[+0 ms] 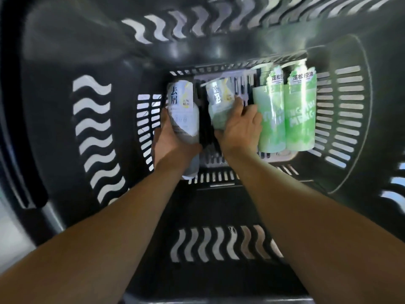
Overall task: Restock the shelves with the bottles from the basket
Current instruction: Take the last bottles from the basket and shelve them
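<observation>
I look straight down into a deep black slotted basket (92, 132). My left hand (173, 141) grips a white and grey bottle (182, 106) near the basket's floor, left of centre. My right hand (240, 130) grips a pale green bottle with a white and yellow label (219, 102) beside it. Two bright green bottles (287, 113) lie side by side against the right wall, caps pointing away from me, just right of my right hand.
The basket's walls rise on all sides with wavy cut-outs. Its slotted floor (219, 163) shows between and below the bottles. A dark handle bar (19, 128) runs down the left rim. No shelf is in view.
</observation>
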